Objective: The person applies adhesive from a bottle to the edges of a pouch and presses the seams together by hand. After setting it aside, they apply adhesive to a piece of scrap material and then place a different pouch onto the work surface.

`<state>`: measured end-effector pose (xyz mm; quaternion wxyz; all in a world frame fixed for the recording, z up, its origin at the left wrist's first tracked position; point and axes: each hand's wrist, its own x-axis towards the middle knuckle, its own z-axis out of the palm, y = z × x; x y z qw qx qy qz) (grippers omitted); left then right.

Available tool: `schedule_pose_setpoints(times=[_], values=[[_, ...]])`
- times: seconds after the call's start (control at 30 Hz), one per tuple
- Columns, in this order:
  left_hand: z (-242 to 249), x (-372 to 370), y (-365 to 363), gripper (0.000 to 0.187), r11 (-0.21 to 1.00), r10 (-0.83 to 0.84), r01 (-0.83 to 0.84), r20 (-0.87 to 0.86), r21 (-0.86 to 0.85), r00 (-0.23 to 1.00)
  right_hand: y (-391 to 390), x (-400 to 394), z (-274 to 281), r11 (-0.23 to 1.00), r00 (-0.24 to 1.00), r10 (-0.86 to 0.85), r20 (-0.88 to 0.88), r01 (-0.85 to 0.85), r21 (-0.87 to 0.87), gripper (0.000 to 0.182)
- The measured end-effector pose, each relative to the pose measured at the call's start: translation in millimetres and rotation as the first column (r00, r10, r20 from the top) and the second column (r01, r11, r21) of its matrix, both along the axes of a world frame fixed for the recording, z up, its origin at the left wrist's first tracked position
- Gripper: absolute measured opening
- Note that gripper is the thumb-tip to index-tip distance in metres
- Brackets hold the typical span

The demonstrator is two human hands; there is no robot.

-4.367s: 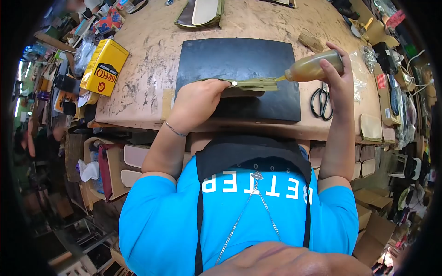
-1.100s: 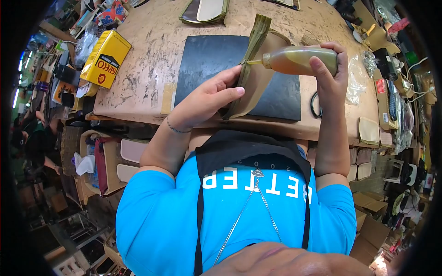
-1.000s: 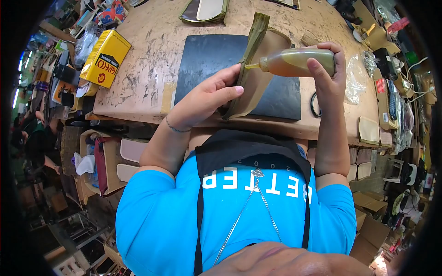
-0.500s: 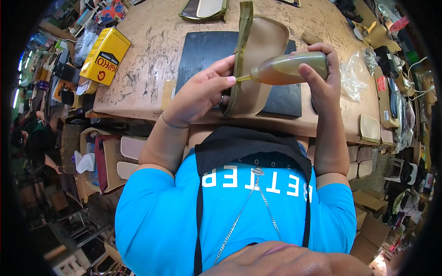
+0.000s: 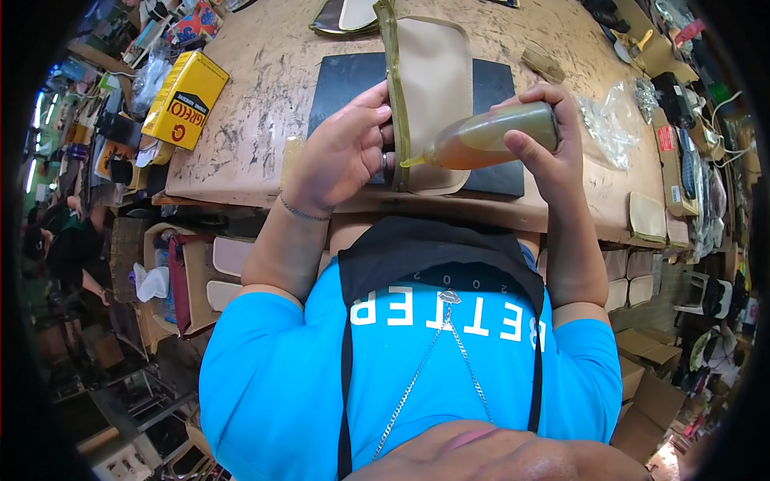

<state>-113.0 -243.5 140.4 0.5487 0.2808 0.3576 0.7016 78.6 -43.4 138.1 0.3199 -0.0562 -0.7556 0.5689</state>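
My right hand (image 5: 549,136) is wrapped round a squeeze bottle (image 5: 497,138) of amber liquid, tilted so its thin yellow nozzle points left. The nozzle tip meets the lower part of the olive edge strip (image 5: 391,72) on a beige panel (image 5: 437,88). At that strip's left side is my left hand (image 5: 349,148), holding the panel's edge with its fingers partly hidden behind it. The panel lies slanted over a dark flat board (image 5: 493,88) on the worktable (image 5: 257,96).
A yellow adhesive can (image 5: 186,100) stands on the left side. Clear plastic bags (image 5: 605,124) and a small brown block (image 5: 543,64) lie to the right. Other panels (image 5: 357,16) are at the far edge. Boxes and tools (image 5: 674,152) crowd the right border.
The panel has shifted left and turned flatter to view. The bottle has moved slightly left and down, its nozzle now lower along the strip. My left thumb has lifted away from the nozzle tip.
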Motion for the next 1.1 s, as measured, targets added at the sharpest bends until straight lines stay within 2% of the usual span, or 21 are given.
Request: schedule_pose_setpoints(times=[0.4, 0.6, 0.7, 0.9, 1.1], values=[[-6.4, 5.3, 0.9, 0.054, 0.998, 0.021, -0.026, 0.076, 0.061, 0.997, -7.3, 13.4, -5.7, 1.0, 0.997, 0.01, -0.082, -0.011, -0.002, 0.048], [-6.6, 4.4, 3.2, 0.053, 0.997, 0.035, -0.041, 0.086, 0.062, 0.996, -6.0, 18.1, -5.6, 0.997, 0.997, 0.018, -0.081, -0.011, 0.08, 0.05], [-8.0, 1.2, 4.5, 0.053, 0.997, 0.039, -0.046, 0.102, 0.069, 0.994, -8.5, 17.2, -2.3, 1.0, 0.987, 0.013, -0.158, -0.01, 0.016, 0.052], [-8.8, -3.1, 7.6, 0.053, 0.995, 0.058, -0.069, 0.14, 0.07, 0.988, -7.2, 11.4, -1.4, 0.97, 0.98, 0.094, -0.176, -0.05, 0.237, 0.055], [-13.1, -17.5, 9.5, 0.052, 0.996, 0.044, -0.055, 0.157, 0.066, 0.987, -2.7, 1.4, -6.9, 0.97, 0.975, 0.148, -0.163, -0.111, 0.218, 0.056]])
